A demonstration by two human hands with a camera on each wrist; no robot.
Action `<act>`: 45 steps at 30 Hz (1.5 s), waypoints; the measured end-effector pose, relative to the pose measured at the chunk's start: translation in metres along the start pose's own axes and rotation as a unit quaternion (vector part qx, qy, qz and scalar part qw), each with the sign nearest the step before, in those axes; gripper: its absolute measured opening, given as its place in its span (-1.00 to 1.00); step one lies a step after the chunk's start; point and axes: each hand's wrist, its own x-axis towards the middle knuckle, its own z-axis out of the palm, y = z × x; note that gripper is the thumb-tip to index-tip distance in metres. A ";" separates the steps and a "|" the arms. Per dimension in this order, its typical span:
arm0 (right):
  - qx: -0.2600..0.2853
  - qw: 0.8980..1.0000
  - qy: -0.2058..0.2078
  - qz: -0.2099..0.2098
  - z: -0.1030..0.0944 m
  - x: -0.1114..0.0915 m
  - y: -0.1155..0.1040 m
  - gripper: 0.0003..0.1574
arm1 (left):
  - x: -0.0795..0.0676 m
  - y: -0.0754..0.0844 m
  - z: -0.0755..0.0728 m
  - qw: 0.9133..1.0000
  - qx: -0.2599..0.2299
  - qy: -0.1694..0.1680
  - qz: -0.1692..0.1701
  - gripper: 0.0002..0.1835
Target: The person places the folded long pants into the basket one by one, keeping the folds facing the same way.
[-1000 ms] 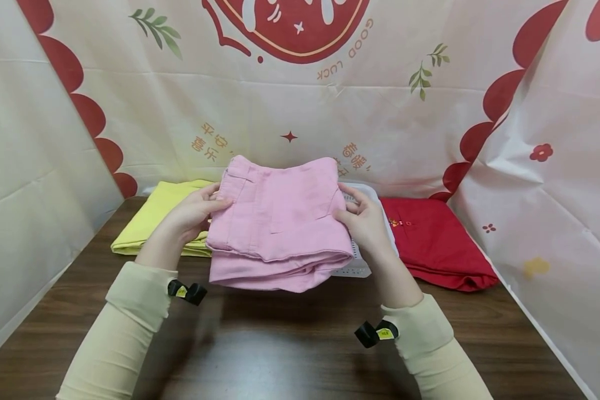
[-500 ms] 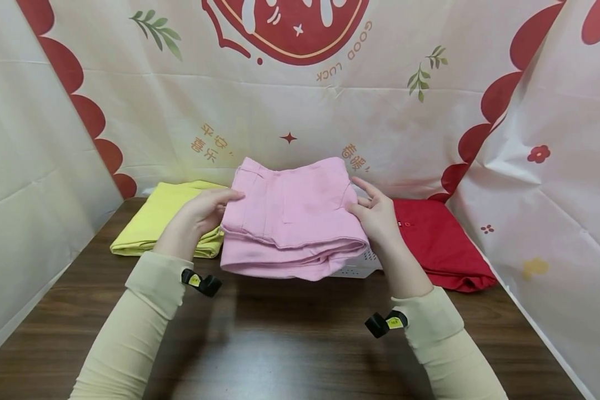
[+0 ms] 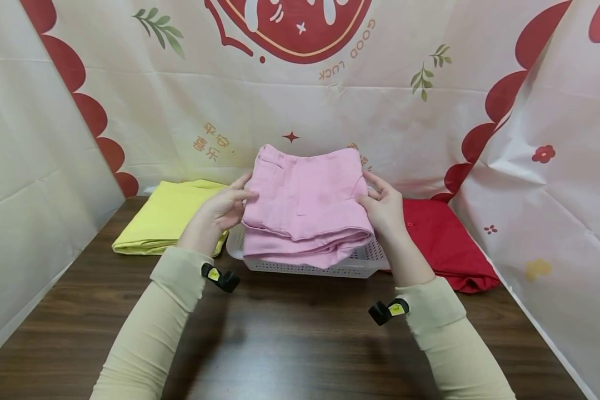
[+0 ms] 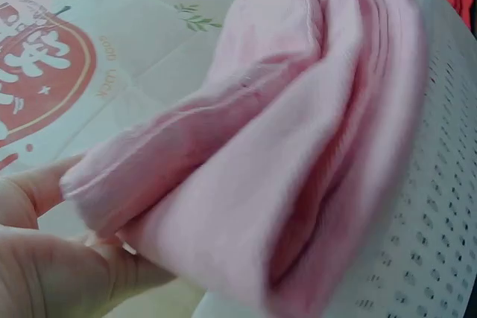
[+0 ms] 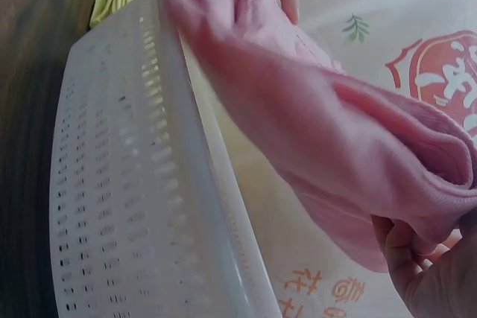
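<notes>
Folded pink pants (image 3: 307, 203) hang in the air, with a waistband and a pocket seam showing at the top. My left hand (image 3: 224, 208) pinches their left edge, thumb in front and fingers behind. At the right edge my right hand (image 3: 386, 210) grips them the same way. Directly beneath is a white perforated plastic basket (image 3: 307, 271), mostly hidden by the cloth. In the left wrist view the pink layers (image 4: 223, 184) droop beside the basket wall (image 4: 417, 258). The right wrist view shows the pants (image 5: 320, 132) above the basket rim (image 5: 216, 184).
A folded yellow garment (image 3: 167, 214) lies on the wooden table (image 3: 290, 339) left of the basket. On the right lies a folded red garment (image 3: 445, 239). A printed cloth backdrop (image 3: 290, 100) stands behind the table and along both sides.
Both hands have carried the pink pants to the right, and slightly farther back in the last half second. They now hang over the basket, and more of its front wall shows.
</notes>
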 end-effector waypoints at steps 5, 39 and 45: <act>-0.006 1.000 0.015 0.006 -0.005 0.005 -0.001 -0.29 | 0.006 -0.001 0.006 1.000 -0.021 0.005 0.008 -0.10; -0.155 0.983 -0.097 0.028 -0.037 0.041 0.043 -0.40 | 0.040 -0.038 0.000 0.965 0.227 0.132 0.016 -0.16; -0.184 0.975 -0.112 0.051 -0.041 0.039 0.047 -0.40 | 0.040 -0.040 -0.003 0.957 0.258 0.129 0.009 -0.18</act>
